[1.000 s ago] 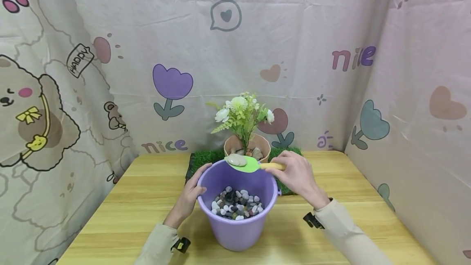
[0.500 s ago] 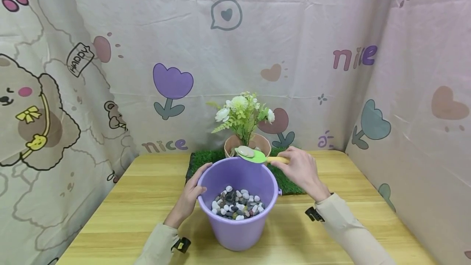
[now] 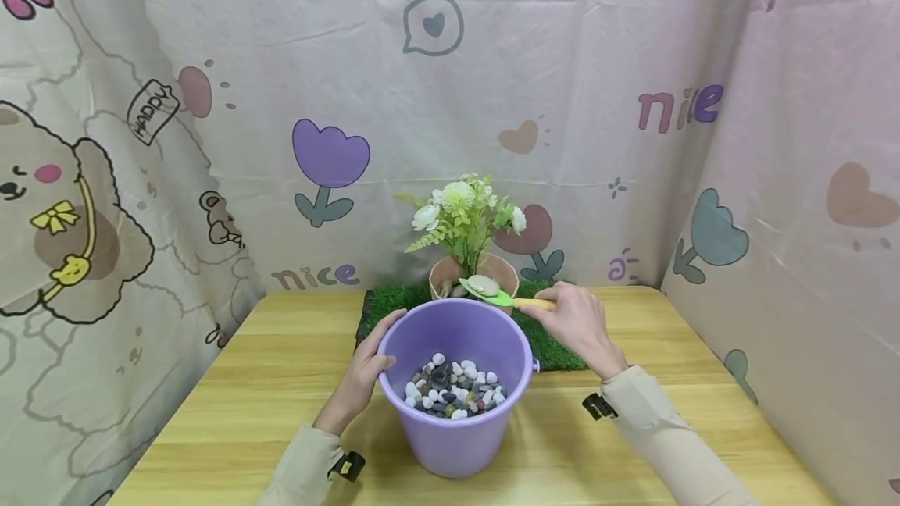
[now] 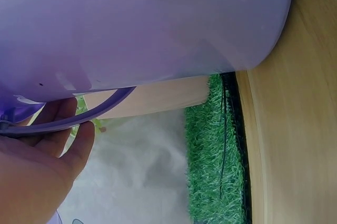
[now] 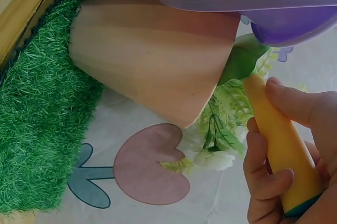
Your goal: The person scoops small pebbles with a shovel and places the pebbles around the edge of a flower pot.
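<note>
My left hand [image 3: 362, 377] holds the rim of a purple bucket [image 3: 457, 443] on its left side; some of its fingers are hidden behind the wall. Inside the bucket lie white, grey and dark pebbles [image 3: 453, 393]. With its thumb along the yellow handle, my right hand [image 5: 284, 150] grips a small garden trowel [image 3: 534, 304]. Pale flat stones [image 3: 483, 284] rest on the green blade, which overlaps the mouth of a peach flowerpot [image 3: 444, 269] behind the bucket. Larger stones show in the pot, around the stems of white flowers [image 3: 457, 201].
The flowerpot stands on a green artificial grass mat [image 3: 555, 346] at the back of the wooden table [image 3: 281, 381]. The bucket's carrying handle [image 4: 105, 105] hangs at its side. A printed cloth [image 3: 422, 100] encloses the back and sides.
My right hand has carried the trowel and its stones from over the bucket's back rim to the right and over the pot's mouth. The left hand and bucket stay in place.
</note>
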Demonstrator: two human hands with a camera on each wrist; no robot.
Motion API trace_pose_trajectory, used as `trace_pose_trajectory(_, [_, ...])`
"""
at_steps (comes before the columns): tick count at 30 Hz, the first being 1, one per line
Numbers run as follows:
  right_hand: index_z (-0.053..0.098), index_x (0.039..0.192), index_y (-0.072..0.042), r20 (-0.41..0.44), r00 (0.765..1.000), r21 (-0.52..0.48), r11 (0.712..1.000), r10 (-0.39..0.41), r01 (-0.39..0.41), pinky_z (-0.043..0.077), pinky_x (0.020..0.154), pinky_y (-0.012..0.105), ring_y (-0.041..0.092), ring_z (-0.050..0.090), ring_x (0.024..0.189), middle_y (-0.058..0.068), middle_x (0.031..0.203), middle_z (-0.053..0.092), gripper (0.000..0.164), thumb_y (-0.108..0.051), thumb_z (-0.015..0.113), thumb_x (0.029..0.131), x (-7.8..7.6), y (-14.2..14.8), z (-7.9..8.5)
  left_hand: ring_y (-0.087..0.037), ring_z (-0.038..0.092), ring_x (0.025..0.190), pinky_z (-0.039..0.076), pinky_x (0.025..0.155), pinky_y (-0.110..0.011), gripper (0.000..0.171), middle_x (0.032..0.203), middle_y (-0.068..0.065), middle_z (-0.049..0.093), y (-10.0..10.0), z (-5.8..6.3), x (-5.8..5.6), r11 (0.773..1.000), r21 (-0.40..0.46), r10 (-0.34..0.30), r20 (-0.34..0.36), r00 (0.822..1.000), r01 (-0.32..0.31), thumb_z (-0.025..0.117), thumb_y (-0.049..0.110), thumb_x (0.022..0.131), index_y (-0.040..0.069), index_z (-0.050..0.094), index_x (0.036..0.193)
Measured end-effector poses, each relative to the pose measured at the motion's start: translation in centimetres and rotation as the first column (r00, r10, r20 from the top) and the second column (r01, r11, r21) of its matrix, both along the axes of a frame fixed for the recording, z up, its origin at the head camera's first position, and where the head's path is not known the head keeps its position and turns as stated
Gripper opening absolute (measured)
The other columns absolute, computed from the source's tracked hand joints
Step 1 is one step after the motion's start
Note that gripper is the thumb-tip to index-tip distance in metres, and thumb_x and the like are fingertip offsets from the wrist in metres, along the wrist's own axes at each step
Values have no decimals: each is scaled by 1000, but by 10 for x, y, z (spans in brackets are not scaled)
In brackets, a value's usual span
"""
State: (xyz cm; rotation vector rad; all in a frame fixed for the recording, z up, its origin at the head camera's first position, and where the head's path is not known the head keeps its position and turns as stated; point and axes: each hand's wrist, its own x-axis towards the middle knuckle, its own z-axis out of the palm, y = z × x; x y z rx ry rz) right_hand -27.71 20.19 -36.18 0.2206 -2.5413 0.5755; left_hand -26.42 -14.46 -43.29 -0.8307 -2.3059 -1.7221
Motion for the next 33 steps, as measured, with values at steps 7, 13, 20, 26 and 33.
trace_pose_trajectory(7, [80,92,-18,25,1000,-34,999,0,1,35,50,29,14,48,56,-1,74,64,37,-52,77,76,-1,2,0,-40,50,125,49,93,-37,71,152,-15,39,1,1,-1,1000,-7,6,-10,1000,-6,41,8,82,14,33,153])
trace_pose_trajectory(13, [80,94,-17,29,1000,-47,999,-4,6,35,50,29,15,49,57,0,76,65,38,-51,77,77,-3,3,0,-40,50,124,49,93,-36,71,151,-16,40,1,2,0,1000,-6,6,-8,1000,-6,41,7,82,10,33,152])
trace_pose_trajectory(20, [80,96,-17,48,999,-78,997,-8,11,34,49,29,14,47,55,-2,72,65,37,-49,77,77,-1,4,-2,-40,51,123,49,92,-37,70,151,-16,41,1,1,1,1000,-7,14,-8,1000,-14,42,8,82,14,35,152])
trace_pose_trajectory(26, [80,94,-19,56,998,-94,996,2,3,32,48,29,14,44,52,-6,60,58,33,-48,77,78,2,4,-2,-40,52,121,50,91,-37,71,150,-17,41,1,0,-1,1000,10,-1,-21,1000,2,42,6,81,15,35,151])
trace_pose_trajectory(33, [80,95,-20,52,998,-111,993,36,-30,33,49,28,13,44,50,-7,60,59,36,-51,76,77,8,1,-2,-41,53,119,51,88,-37,72,150,-17,42,1,1,-1,1000,13,-3,-25,1000,3,42,6,81,14,35,152])
